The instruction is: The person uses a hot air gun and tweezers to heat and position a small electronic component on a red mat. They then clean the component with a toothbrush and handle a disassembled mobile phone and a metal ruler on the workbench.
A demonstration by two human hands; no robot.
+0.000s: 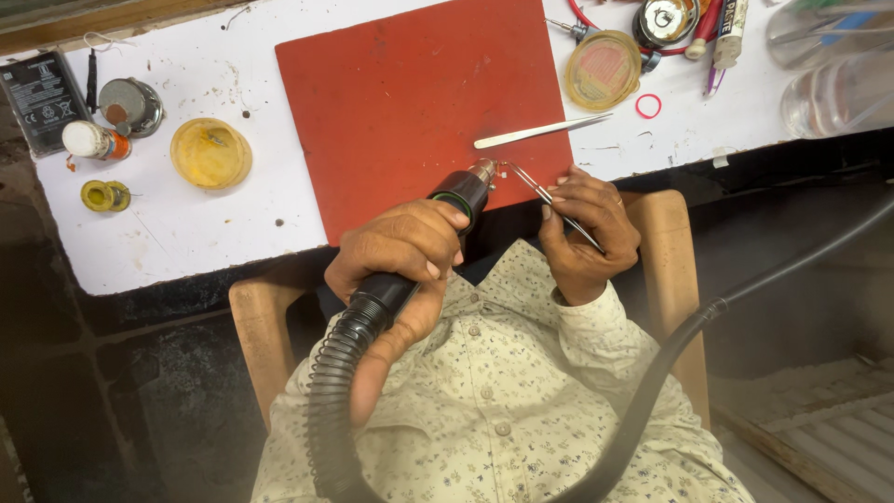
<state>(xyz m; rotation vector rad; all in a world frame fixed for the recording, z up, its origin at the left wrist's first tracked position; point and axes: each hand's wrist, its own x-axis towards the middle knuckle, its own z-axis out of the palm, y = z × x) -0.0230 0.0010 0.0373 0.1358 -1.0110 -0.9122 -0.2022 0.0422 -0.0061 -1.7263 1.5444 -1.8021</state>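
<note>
Black hot-air tool (447, 210) with a ribbed hose (335, 391) is gripped in the left hand (396, 256), its metal nozzle aimed at a tiny part at the near edge of the red mat (410, 102). The right hand (587, 233) is clenched on thin tweezers (545, 196) whose tips meet that nozzle. Farther on the mat lies a second pair of tweezers (540, 130). On the white counter (186, 233), a yellow dish (210, 153) sits left, a round lid (603, 69) far right.
</note>
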